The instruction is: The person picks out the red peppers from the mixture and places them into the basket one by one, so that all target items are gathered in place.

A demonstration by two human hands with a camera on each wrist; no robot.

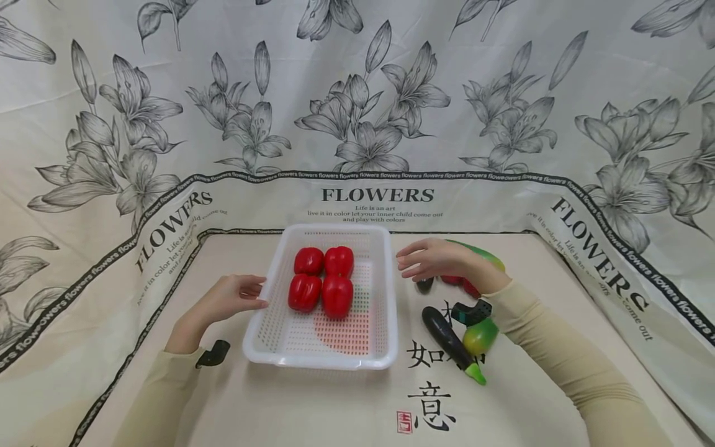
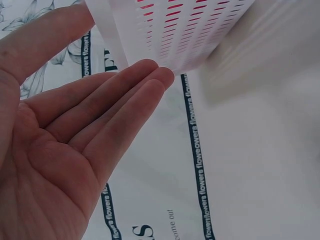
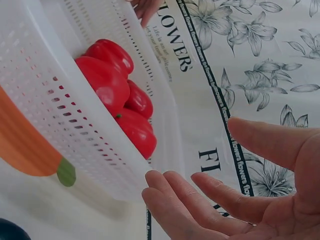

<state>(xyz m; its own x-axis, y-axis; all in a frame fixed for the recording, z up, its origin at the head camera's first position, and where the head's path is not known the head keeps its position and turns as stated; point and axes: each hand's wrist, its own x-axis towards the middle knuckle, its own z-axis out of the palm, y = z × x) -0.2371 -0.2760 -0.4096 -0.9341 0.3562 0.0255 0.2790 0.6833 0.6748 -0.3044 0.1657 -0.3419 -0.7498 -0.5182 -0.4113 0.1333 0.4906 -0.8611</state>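
A white perforated plastic basket (image 1: pixel 385 292) stands mid-table with several red bell peppers (image 1: pixel 337 297) grouped toward its far left. At its left rim is my left hand (image 1: pixel 237 295). In the left wrist view the fingers (image 2: pixel 120 110) are straight and together, their tips right at the basket wall (image 2: pixel 175 35), with the thumb spread toward the rim. My right hand (image 1: pixel 427 257) hovers just off the right rim, thumb apart and fingers loosely extended. The right wrist view shows its fingertips (image 3: pixel 155 182) close to the basket's outer edge, nothing between them.
Right of the basket lie a dark eggplant (image 1: pixel 447 335) and a green-yellow mango-like fruit (image 1: pixel 481 335). More produce, red (image 1: pixel 468 287) and green (image 1: pixel 486 254), sits partly hidden behind my right hand. A flower-printed cloth (image 1: pixel 363 124) encloses the table's back and sides.
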